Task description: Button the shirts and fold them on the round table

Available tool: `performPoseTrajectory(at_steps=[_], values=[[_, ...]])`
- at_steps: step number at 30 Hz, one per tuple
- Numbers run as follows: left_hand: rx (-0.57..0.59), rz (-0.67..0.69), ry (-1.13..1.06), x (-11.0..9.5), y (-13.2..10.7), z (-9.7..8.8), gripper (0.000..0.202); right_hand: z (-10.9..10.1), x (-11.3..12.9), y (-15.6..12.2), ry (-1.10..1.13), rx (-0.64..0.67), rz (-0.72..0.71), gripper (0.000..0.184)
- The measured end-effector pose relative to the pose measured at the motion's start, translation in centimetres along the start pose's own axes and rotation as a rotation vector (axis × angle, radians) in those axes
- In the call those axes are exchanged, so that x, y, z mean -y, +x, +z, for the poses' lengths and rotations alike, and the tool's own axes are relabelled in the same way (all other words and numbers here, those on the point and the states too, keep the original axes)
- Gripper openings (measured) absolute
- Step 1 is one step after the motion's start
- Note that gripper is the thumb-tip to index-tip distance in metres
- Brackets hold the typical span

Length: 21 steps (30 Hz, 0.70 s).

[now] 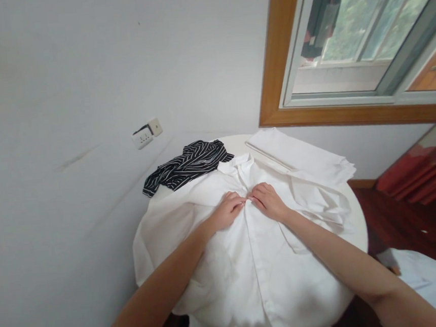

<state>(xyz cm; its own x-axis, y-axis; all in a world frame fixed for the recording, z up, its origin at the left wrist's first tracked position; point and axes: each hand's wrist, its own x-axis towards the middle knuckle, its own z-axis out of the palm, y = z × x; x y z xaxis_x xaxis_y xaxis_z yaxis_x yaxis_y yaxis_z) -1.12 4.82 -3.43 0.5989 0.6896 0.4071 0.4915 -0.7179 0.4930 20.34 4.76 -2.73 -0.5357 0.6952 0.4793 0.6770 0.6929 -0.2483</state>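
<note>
Head view: left hand (227,211) and right hand (269,201) seemingly pinch shirt (259,261) overhanging table edge (359,220).

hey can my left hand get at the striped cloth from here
Probably yes: the striped cloth lies just beyond the left hand, with only the spread white shirt between them. It seems to be pinching the shirt's front, so it would likely let go first.
</note>
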Motion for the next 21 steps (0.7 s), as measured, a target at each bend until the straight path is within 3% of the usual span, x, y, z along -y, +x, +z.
performPoseTrajectory(at_steps=[8,15,21], values=[[0.003,0.020,0.063,-1.5,0.0,-0.7,0.027,0.7,0.4,0.0,0.020,-0.105,0.094,0.023],[0.001,0.062,0.135,-1.0,0.2,-0.6,0.024,1.0,0.3,-0.1,0.069,-0.105,0.113,0.026],[0.007,-0.056,0.232,-0.7,-0.1,0.1,0.028,1.1,0.1,0.0,0.079,-0.056,0.073,0.025]])
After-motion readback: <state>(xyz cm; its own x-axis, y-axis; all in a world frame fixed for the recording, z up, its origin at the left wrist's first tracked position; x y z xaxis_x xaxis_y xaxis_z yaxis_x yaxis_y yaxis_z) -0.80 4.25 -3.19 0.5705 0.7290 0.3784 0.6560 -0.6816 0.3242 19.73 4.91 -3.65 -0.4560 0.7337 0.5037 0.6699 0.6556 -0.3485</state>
